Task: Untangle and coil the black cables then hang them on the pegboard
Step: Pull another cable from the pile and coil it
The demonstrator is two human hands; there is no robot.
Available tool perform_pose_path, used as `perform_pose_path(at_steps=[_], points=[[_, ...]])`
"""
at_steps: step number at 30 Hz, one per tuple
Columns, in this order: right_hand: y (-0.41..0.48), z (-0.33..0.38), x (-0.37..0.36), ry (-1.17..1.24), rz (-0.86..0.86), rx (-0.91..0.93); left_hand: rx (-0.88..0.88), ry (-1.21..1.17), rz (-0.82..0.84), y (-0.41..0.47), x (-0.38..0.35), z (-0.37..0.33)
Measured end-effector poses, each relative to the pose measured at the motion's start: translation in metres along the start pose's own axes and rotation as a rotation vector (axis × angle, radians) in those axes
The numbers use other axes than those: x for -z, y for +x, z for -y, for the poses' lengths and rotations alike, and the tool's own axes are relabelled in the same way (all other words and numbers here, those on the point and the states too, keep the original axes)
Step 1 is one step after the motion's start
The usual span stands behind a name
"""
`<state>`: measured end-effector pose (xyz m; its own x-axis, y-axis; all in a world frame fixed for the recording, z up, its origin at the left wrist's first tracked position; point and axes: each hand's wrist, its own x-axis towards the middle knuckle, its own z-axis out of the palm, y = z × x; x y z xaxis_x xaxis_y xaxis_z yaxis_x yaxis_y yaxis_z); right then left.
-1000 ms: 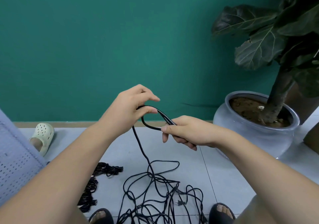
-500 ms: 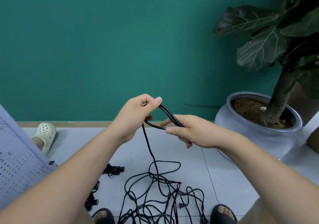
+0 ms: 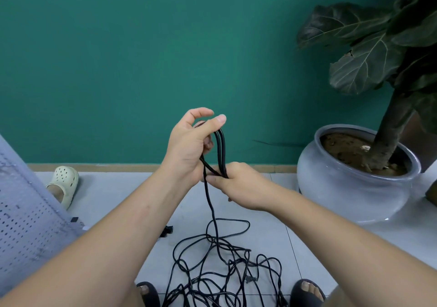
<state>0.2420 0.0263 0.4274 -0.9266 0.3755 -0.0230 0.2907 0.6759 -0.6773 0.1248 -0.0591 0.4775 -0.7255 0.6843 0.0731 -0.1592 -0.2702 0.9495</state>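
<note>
Nearest in my view, black sandals (image 3: 307,291) flank a loose tangle of black cables (image 3: 220,271) sprawled on the pale, smooth floor tiles (image 3: 264,233). The thin round cord crosses itself many times, and a small plug (image 3: 250,279) lies among the strands. One strand rises straight from the heap to the hands.

Above it, I see the right hand (image 3: 243,186) pinching the foot of a narrow upright loop (image 3: 221,150) of that cable between thumb and curled fingers. The left hand (image 3: 189,148) grips the top of the loop, its thumb laid over the bend and its forefinger lifted clear. The two hands are nearly touching.

A small black bundle (image 3: 168,230) rests on the tiles just behind the left forearm. At the left edge a grey perforated pegboard (image 3: 26,224) stands tilted, and a cream clog (image 3: 63,183) with round holes sits beyond it.

To the right, a squat, glossy grey pot (image 3: 350,188) holds dark soil (image 3: 343,150) and the trunk (image 3: 387,129) of a plant with broad, veined leaves (image 3: 361,70). Bare tile lies between pot and tangle.

Farthest back, a wooden baseboard (image 3: 94,167) runs under a matte teal wall (image 3: 142,58).
</note>
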Motion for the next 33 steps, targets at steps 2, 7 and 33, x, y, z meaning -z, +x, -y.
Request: perform_pose_path(at_steps=[2, 7, 33], points=[[0.003, 0.007, -0.004, -0.053, -0.048, 0.000, 0.009, -0.021, -0.027, 0.002, -0.002, -0.003], [0.005, 0.018, 0.003, 0.018, -0.052, -0.051, -0.051, 0.005, -0.004, 0.003, -0.010, 0.000], [0.001, 0.017, -0.003, 0.426, -0.110, -0.048, -0.088, 0.237, 0.121, 0.018, 0.019, -0.001]])
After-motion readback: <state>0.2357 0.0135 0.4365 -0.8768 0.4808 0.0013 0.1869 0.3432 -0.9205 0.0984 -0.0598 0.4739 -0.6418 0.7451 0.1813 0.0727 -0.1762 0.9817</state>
